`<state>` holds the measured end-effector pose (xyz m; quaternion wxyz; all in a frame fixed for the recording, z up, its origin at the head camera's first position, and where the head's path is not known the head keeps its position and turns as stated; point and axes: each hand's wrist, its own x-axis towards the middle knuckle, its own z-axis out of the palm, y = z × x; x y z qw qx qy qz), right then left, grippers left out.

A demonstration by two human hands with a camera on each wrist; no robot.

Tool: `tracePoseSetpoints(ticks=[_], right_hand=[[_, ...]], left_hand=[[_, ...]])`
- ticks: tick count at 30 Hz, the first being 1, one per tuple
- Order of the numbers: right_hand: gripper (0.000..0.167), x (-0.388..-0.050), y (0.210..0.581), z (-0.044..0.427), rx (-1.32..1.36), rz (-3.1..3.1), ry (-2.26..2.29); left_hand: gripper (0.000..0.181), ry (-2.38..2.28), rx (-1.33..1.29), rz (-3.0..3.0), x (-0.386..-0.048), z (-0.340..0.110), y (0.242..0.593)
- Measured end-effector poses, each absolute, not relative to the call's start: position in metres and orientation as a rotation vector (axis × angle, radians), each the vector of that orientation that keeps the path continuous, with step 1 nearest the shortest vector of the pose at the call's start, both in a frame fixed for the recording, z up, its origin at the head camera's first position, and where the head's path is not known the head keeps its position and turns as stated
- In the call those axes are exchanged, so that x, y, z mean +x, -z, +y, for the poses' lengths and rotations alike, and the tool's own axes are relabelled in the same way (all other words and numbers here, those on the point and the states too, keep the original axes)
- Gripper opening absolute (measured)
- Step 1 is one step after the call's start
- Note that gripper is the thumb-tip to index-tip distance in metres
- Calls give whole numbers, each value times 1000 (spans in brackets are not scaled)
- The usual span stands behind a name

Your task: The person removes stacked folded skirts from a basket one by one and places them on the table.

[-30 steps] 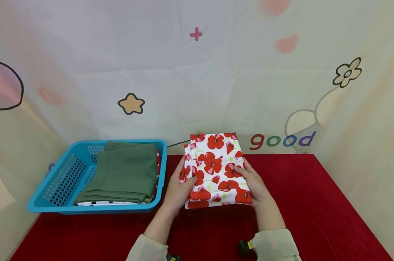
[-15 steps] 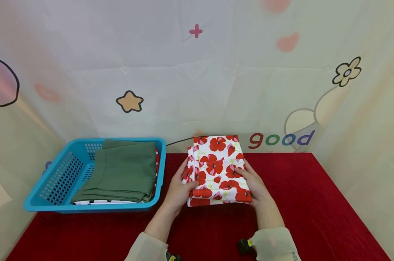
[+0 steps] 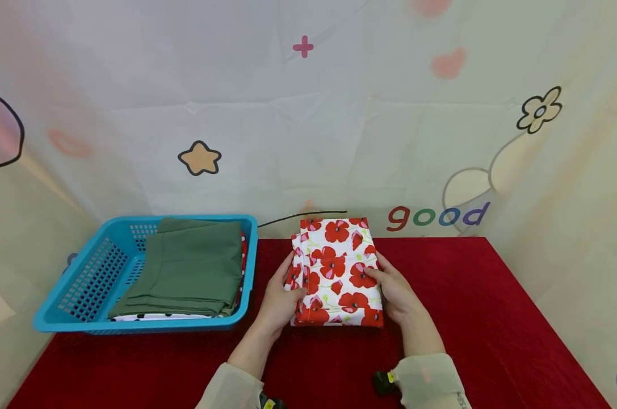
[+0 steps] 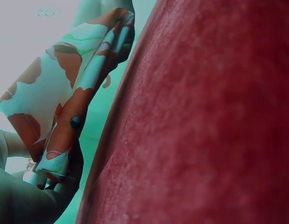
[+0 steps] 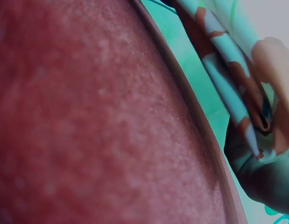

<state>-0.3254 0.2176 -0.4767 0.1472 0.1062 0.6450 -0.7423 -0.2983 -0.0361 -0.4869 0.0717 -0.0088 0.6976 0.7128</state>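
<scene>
Red-poppied white cloth (image 3: pixel 336 284), folded into a soft, layered rectangle, hangs above the velvety red counter (image 3: pixel 482 324), its sides pinched by my left hand (image 3: pixel 277 302) and right hand (image 3: pixel 401 295), thumbs on top, fingers bent beneath. At left, a perforated blue plastic basket (image 3: pixel 175 325) holds folded green fabric (image 3: pixel 196 267); rightward, the counter stretches wide to its slanting edge.

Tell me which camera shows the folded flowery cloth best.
The head view: there the folded cloth shows most of its top, with the left hand and right hand gripping its sides. The left wrist view shows it aslant from low down; the right wrist view, only part, cut off at the top.
</scene>
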Motion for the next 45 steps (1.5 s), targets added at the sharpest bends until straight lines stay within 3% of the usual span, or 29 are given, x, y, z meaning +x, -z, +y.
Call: tracePoseSetpoints(ticks=[45], right_hand=[[67,-323,473,226,440,2136,1865]], left_hand=[[72,-1912,-44,2219,-295,-32,486]])
